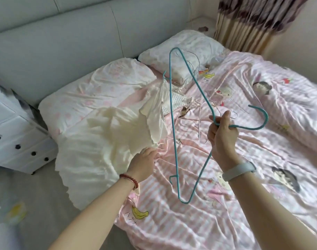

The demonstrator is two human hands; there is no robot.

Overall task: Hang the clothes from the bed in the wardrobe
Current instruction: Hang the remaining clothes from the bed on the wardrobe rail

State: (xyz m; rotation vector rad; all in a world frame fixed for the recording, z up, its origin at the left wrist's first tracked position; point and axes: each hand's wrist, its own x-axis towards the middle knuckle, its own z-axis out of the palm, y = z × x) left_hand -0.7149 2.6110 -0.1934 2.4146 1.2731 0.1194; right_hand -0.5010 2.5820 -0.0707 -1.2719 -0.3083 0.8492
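Your right hand (221, 134) is closed around the neck of one teal hanger (172, 109), thumb up along the wire, with the hook curving off to the right of your fist and the triangular frame hanging tilted across the middle of the frame. Your left hand (145, 160) pinches the lower edge of one cream garment (107, 134), fingers curled into the cloth. A strap of that garment is caught on the small notch at the hanger's upper left arm, so the cloth drapes down and left from there, well left of your right fist. You have one hanger and one garment in hand.

A tangle of thin wires (193, 69), possibly more hangers, lies behind the frame near the pillows; it is too blurred to count. Two pillows (103, 83) sit at upper centre against the grey headboard (63, 38). The pink striped sheet (217, 204) covers the bed below your arms. A white drawer unit (15, 139) stands at the left edge, and a curtain (253, 20) hangs at the upper right.
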